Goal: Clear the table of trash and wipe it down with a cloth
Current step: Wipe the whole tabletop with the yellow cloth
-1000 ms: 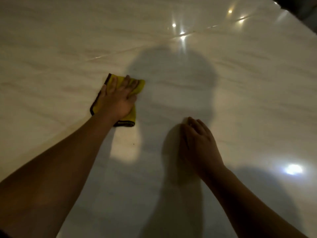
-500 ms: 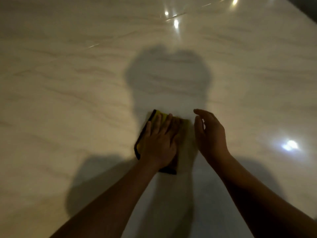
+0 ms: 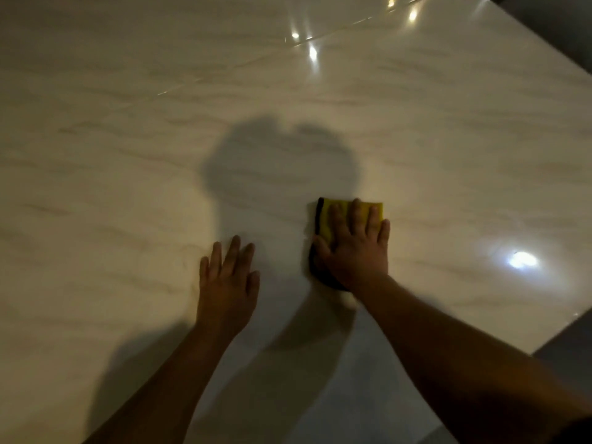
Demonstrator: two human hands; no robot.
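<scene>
A folded yellow cloth (image 3: 330,216) with a dark edge lies flat on the glossy cream marble table (image 3: 128,155), right of centre. My right hand (image 3: 355,248) presses on it with straight, spread fingers and covers most of it. My left hand (image 3: 227,283) lies flat on the bare tabletop to the left of the cloth, a hand's width away from it, with its fingers straight and nothing under it. No trash shows on the table.
The table's right edge (image 3: 557,334) runs diagonally at the lower right, with dark floor beyond. Another edge cuts the top right corner (image 3: 544,43). Lamp glare (image 3: 522,259) and my shadow lie on the surface.
The cloth passed from my left hand to my right hand. My left hand came off it and now lies flat on the table to its left.
</scene>
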